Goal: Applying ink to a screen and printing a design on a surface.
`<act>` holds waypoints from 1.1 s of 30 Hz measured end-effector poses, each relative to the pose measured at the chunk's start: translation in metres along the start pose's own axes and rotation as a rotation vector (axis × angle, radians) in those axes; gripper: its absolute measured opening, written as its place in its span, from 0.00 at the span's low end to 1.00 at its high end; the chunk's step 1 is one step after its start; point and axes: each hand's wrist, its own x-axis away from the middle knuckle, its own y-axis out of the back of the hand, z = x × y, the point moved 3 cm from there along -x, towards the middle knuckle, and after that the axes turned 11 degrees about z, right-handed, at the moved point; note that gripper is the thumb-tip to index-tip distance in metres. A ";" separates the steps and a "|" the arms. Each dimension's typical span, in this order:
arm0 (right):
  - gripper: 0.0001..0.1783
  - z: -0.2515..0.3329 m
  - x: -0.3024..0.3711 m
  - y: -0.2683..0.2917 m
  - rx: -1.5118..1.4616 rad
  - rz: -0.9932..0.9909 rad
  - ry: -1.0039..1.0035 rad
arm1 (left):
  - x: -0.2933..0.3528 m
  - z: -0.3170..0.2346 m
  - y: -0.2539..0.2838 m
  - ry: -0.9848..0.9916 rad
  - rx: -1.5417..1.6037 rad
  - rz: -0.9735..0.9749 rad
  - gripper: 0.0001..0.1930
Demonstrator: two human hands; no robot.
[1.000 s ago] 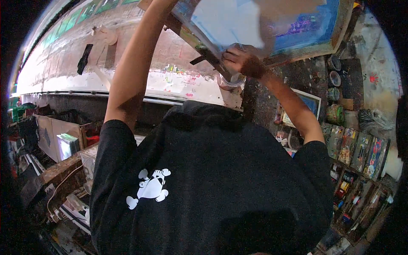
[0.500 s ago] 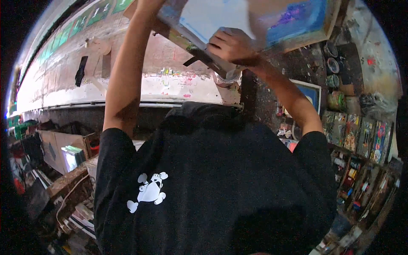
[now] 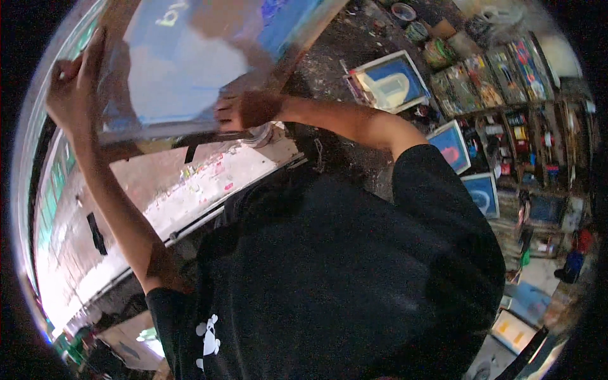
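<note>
**Big screen frame held up in the air, sketchy grip**

Right hand [image 3: 244, 109] clamps the bottom edge of the printing screen frame [image 3: 183, 69], left hand [image 3: 71, 88] grasps its side. Inky mesh could slip and drop onto the long print table [image 3: 158, 209] below

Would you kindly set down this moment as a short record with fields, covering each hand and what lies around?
Left hand: grips the left edge of the frame
Right hand: fingers curled over the frame's lower edge
Frame: large, wooden, with blue-stained mesh, held up and tilted in front of the person
Table: long, pale, paint-flecked, below the frame
Smaller screens: blue, lying to the right
Shelves: crowded with pots and tubes, far right
Shirt: black
</note>
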 end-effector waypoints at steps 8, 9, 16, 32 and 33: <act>0.08 0.004 -0.023 -0.028 -0.148 -0.081 0.051 | 0.012 0.023 0.010 0.032 -0.062 -0.004 0.15; 0.08 0.003 -0.017 -0.054 -0.131 -0.076 0.019 | 0.007 0.016 0.005 -0.003 -0.009 0.010 0.14; 0.07 0.004 -0.011 -0.072 -0.077 -0.063 0.037 | 0.007 0.015 0.000 -0.085 0.208 0.004 0.13; 0.06 -0.006 0.003 -0.047 -0.111 -0.104 0.065 | -0.035 0.116 0.003 -0.209 0.174 0.060 0.14; 0.06 -0.002 0.002 -0.045 -0.117 -0.110 0.068 | -0.026 0.106 0.007 -0.172 0.199 0.045 0.13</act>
